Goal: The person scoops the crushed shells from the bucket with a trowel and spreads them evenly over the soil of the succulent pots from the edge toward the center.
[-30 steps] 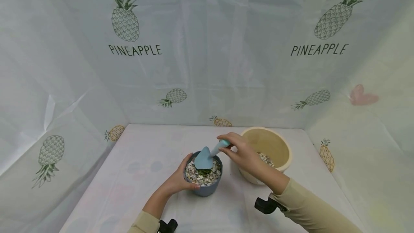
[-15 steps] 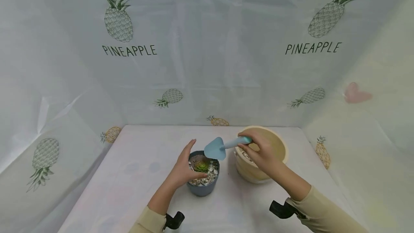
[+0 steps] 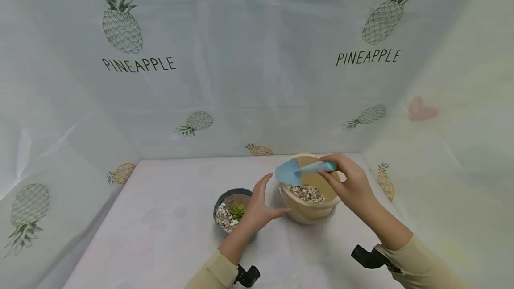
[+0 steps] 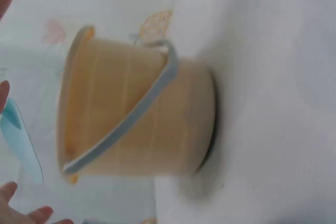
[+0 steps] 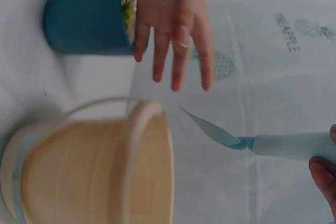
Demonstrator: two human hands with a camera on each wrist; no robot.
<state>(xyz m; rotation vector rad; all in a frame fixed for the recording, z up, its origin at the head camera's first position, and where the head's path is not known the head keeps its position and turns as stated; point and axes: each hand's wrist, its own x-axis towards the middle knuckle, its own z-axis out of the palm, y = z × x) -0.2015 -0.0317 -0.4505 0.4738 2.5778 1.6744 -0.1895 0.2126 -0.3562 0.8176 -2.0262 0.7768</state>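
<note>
My right hand point(image 3: 350, 182) pinches a light blue toy trowel point(image 3: 288, 173) by its handle. The blade hangs above the cream bucket point(image 3: 307, 214), pointing left. Pale gravel point(image 3: 308, 194) lies at the bottom of that bucket. Fingers spread, my left hand point(image 3: 259, 212) hovers between the bucket and a blue-grey plant pot point(image 3: 217, 211), holding nothing. The pot has a small green succulent point(image 3: 238, 210) among pebbles, partly hidden by the left hand. In the right wrist view, the trowel point(image 5: 286, 145) is apart from the bucket's rim, and the left hand's fingers extend past the pot point(image 5: 89, 17).
A grey carrying handle point(image 4: 131, 119) slants down the bucket's side. Both pots stand on a table under a white cloth point(image 3: 160, 235). Pineapple-printed sheeting point(image 3: 241, 57) rises behind the table and at both sides.
My right hand has carried the trowel from over the plant pot rightwards to above the bucket. The left hand has let go of the pot and moved right. The head view has turned rightwards.
</note>
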